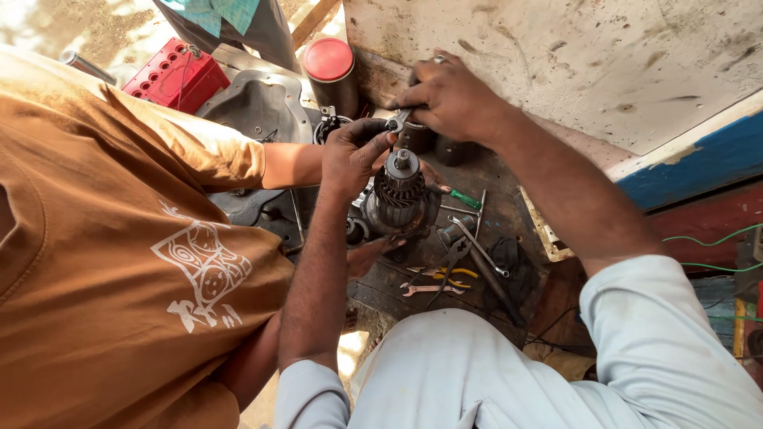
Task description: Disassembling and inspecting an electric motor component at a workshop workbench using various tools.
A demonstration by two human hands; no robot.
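Head view, from near to far: below the hands, pliers (455,277) and a wrench (429,290) lie on the dark bench (509,214). Just under both hands stands the motor (400,200), upright, its shaft pointing up. The left hand (354,155) is closed on a small metal tool (397,121) above the shaft. The right hand (449,99) grips the same tool from the other side. Beside the left hand is a co-worker's arm (290,163) in an orange sleeve. Further behind stands a red can (330,71).

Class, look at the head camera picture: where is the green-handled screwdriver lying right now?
The green-handled screwdriver lies on the dark workbench near the picture's centre, just right of the motor armature, above the pliers.
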